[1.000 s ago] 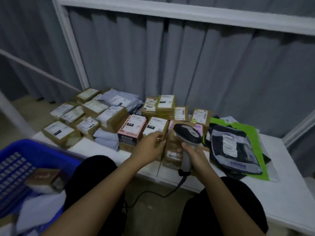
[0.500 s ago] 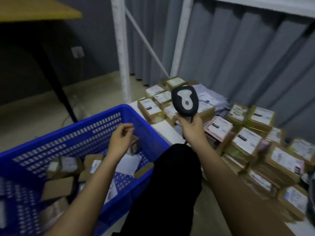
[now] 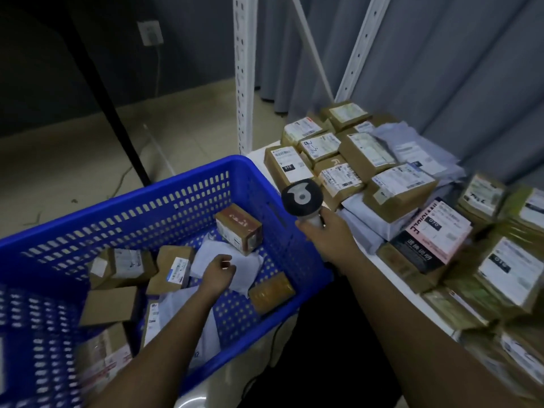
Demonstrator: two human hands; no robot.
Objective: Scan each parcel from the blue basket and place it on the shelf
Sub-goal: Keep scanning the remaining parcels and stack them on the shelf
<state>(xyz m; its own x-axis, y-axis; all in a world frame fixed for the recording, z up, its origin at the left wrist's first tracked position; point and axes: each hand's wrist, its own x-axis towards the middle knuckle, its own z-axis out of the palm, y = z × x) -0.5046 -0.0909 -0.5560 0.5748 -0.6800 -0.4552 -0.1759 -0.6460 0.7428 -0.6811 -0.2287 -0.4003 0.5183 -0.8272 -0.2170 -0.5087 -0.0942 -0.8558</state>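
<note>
A: Where are the parcels waiting to be scanned?

B: In the blue basket [image 3: 164, 201] at the lower left. There is a small brown box [image 3: 238, 231] with a red top near the far right corner, two cardboard boxes [image 3: 173, 267] side by side in the middle, a tape-wrapped box [image 3: 272, 293] against the right wall, and white mailer bags [image 3: 235, 263] lying among them.

A: And the left hand?

B: The left hand [image 3: 216, 275] is down inside the basket, resting over a white mailer bag. Its fingers [image 3: 226, 259] are curled downward toward the bag, but I cannot tell whether they have actually gripped it.

A: The right hand?

B: The right hand [image 3: 331, 237] is above the basket's right rim, its fingers wrapped round the handle of the scanner [image 3: 301, 197]. The scanner's dark head stands upright, its back toward the camera.

A: What is on the shelf?

B: The white shelf [image 3: 256, 153] to the right is crowded with brown boxes carrying printed labels [image 3: 290, 164], some grey mailer bags [image 3: 412, 148] farther back, and a black and pink box [image 3: 432, 235] nearer the right arm. The boxes toward the lower right are blurred.

A: Anything around that?

B: White perforated shelf posts [image 3: 244, 72] rise behind the basket, grey curtains [image 3: 441, 69] hang behind the shelf, and a black table leg [image 3: 109, 98] slants across the tiled floor [image 3: 73, 160] on the left.
</note>
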